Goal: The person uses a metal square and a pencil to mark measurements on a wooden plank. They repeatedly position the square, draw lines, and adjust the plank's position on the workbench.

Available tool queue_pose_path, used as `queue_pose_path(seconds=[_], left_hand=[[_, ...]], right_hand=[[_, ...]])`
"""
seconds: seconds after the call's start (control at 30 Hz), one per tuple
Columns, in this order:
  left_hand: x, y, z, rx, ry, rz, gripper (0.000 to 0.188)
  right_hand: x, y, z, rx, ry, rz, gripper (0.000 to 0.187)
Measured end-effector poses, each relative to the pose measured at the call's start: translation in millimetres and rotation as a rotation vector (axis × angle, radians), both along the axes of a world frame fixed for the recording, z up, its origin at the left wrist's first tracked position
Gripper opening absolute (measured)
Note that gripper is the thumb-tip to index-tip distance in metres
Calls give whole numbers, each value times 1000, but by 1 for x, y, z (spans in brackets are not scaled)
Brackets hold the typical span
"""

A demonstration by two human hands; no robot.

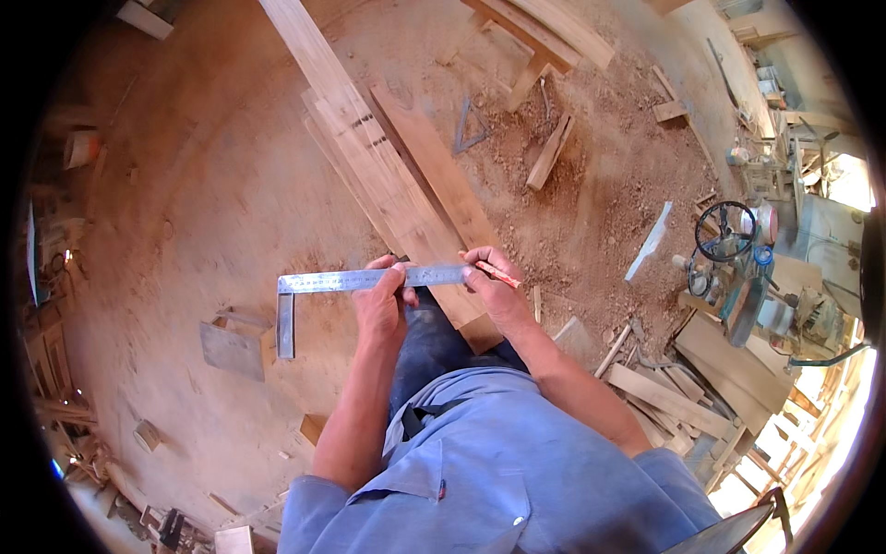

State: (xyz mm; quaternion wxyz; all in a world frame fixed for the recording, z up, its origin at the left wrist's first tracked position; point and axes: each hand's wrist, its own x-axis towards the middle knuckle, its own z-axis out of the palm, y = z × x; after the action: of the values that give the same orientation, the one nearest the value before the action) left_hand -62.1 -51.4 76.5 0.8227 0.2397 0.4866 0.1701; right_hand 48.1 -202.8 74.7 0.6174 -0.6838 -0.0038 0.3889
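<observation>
A long wooden plank (406, 189) runs from the top of the view down to my knees. A metal carpenter's square (318, 283) lies across its near end, its short arm hanging down on the left. My left hand (381, 300) presses the square's long blade down against the plank. My right hand (489, 282) holds a red pencil (499, 272) at the blade's right end, with its tip on the wood. More planks lie stacked under and beside the one I work on.
The floor is sawdust-covered dirt. Offcuts (549, 152) and a small metal triangle (468, 125) lie beyond the planks. A machine with a black handwheel (726, 231) stands at the right, with stacked boards (674, 392) near it. A flat panel (233, 349) lies at the left.
</observation>
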Motion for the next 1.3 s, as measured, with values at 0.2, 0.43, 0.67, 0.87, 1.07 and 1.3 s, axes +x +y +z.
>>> queue_pose_path(seconds=[0.2,0.43,0.67,0.87,1.07,1.3], left_hand=[[-37,-21,44,109,-18,17,37],[-90,-84,85,284,6,9,45],[-108,-134,110,502,119,-253,38],[-94,-147,121,527,129,-442,31],[-88,-126,111,484,55,-1034,37],[-125,-75,104,462,24,-1053,54]], right_hand=[[-5,-17,40,140,151,170,12],[-38,-68,50,238,421,447,12],[-60,-106,57,275,270,752,15],[-57,-134,67,299,178,631,14],[-62,-186,31,288,318,200,14],[-125,-201,0,384,384,-369,16]])
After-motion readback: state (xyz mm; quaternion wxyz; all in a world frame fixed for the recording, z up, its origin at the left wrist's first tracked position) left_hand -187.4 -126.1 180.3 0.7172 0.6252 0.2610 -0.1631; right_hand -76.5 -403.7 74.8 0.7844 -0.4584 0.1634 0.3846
